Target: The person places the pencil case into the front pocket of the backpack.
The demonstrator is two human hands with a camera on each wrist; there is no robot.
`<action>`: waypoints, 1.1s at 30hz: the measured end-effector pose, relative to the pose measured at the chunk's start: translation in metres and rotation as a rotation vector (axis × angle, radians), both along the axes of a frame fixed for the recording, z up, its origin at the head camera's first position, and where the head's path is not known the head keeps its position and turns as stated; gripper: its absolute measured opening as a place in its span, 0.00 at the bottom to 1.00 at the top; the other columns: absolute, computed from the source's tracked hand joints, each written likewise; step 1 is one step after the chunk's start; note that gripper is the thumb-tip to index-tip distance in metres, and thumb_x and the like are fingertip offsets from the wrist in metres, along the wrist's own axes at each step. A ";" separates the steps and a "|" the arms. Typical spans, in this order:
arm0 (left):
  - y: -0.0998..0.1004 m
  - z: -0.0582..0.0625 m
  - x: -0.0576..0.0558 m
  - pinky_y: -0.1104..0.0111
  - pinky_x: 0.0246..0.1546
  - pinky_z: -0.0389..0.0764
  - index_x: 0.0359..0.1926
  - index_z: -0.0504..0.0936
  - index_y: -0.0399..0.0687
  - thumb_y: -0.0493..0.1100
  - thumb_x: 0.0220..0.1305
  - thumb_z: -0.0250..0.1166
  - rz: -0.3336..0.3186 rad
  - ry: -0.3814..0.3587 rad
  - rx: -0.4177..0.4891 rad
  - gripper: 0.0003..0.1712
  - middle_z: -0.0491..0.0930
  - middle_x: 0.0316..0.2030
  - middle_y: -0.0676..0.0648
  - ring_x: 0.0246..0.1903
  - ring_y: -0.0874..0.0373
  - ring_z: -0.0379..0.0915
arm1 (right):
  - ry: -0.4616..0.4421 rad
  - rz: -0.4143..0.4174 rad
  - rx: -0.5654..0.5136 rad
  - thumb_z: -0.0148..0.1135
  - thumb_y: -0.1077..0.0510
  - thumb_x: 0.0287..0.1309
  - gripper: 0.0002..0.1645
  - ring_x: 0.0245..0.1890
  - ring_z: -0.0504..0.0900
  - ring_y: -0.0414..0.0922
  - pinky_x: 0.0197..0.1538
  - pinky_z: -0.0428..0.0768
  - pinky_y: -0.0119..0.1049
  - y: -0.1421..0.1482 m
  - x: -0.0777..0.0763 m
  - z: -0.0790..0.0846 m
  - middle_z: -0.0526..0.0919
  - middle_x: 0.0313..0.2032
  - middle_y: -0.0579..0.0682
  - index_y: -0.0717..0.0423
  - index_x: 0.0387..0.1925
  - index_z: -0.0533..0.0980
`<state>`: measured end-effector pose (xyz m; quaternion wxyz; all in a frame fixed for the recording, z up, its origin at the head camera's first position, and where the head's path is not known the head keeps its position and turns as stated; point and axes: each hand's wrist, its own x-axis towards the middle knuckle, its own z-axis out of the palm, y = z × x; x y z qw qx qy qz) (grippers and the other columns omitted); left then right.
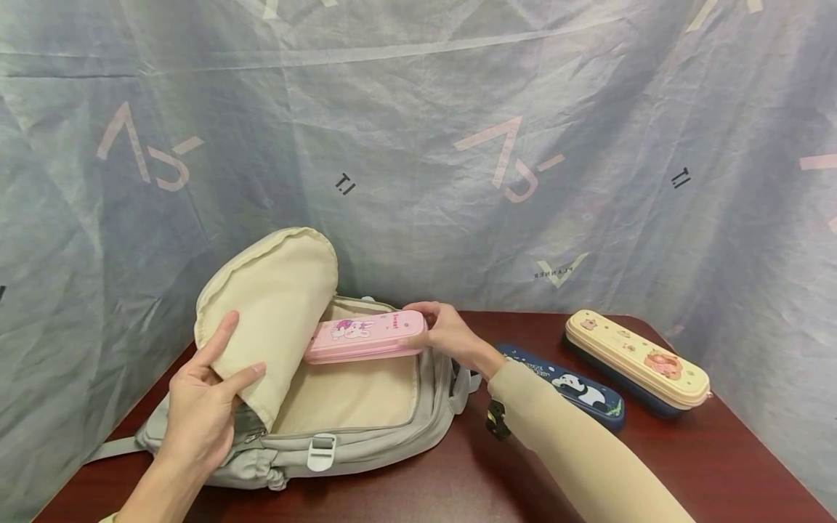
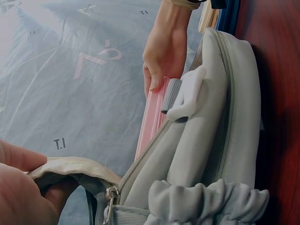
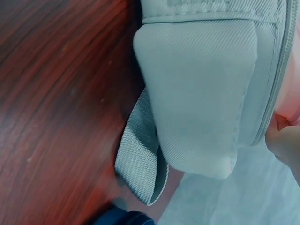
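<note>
In the head view, nearest the camera, a beige sleeve (image 1: pixel 575 443) leads up to the right hand (image 1: pixel 454 338), which pinches the end of a pink pencil case (image 1: pixel 366 338) between thumb and fingers. The case reaches leftward from that hand, over the open compartment of a grey backpack (image 1: pixel 386 447), its far end beside the raised cream flap (image 1: pixel 275 312). The left hand (image 1: pixel 203 407) holds the flap's edge, its thumb and a finger spread across the lining. To the right of the right hand, beyond its wrist, a navy panda pencil case (image 1: pixel 591 392) lies on the tabletop (image 1: pixel 732 457); farther right is a cream pencil case (image 1: pixel 634 356).

In the left wrist view, the left hand is closest, gripping the flap's edge. A metal zip pull (image 2: pixel 110 194) hangs just beside it; a white buckle (image 2: pixel 187 93) sits farther off, near the right hand, whose thumb presses the pink pencil case.

In the right wrist view, the backpack's end fills the foreground. The right hand, partly cut off, touches the pink pencil case; left of that hand, a webbing strap (image 3: pixel 138 154) loops out.
</note>
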<state>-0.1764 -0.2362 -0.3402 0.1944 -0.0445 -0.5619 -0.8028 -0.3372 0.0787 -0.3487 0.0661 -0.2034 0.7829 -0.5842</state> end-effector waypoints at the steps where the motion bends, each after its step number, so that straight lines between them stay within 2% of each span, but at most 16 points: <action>1: 0.000 0.000 0.000 0.73 0.52 0.83 0.81 0.65 0.54 0.15 0.63 0.64 0.000 0.001 0.001 0.52 0.49 0.82 0.42 0.62 0.67 0.74 | 0.003 0.003 0.003 0.78 0.69 0.51 0.35 0.46 0.81 0.45 0.47 0.80 0.32 -0.002 0.000 0.001 0.86 0.49 0.56 0.63 0.63 0.80; 8: -0.001 0.000 0.000 0.73 0.52 0.83 0.81 0.64 0.54 0.15 0.63 0.63 -0.008 0.008 0.003 0.51 0.49 0.83 0.42 0.62 0.67 0.74 | 0.014 0.017 0.045 0.78 0.68 0.52 0.34 0.46 0.82 0.45 0.48 0.80 0.32 -0.012 -0.003 0.001 0.86 0.48 0.53 0.61 0.63 0.80; 17: -0.001 0.000 0.000 0.73 0.52 0.83 0.81 0.64 0.54 0.15 0.64 0.63 -0.011 0.008 0.005 0.51 0.47 0.83 0.43 0.63 0.67 0.73 | 0.040 0.037 0.041 0.81 0.67 0.50 0.37 0.47 0.83 0.44 0.51 0.81 0.33 -0.029 -0.005 -0.003 0.87 0.48 0.54 0.65 0.63 0.79; 27: 0.000 0.000 0.000 0.73 0.53 0.82 0.81 0.64 0.53 0.15 0.63 0.63 -0.017 0.017 0.012 0.51 0.46 0.84 0.46 0.64 0.68 0.71 | 0.065 0.053 0.068 0.78 0.68 0.54 0.32 0.45 0.81 0.41 0.47 0.80 0.29 -0.041 -0.004 -0.004 0.87 0.48 0.54 0.65 0.61 0.80; 33: -0.001 0.000 0.001 0.73 0.53 0.82 0.81 0.64 0.53 0.15 0.63 0.63 -0.020 0.019 0.017 0.51 0.46 0.83 0.46 0.64 0.67 0.71 | 0.067 0.076 0.085 0.79 0.68 0.51 0.33 0.42 0.81 0.40 0.45 0.79 0.29 -0.044 -0.008 -0.006 0.87 0.46 0.53 0.67 0.60 0.80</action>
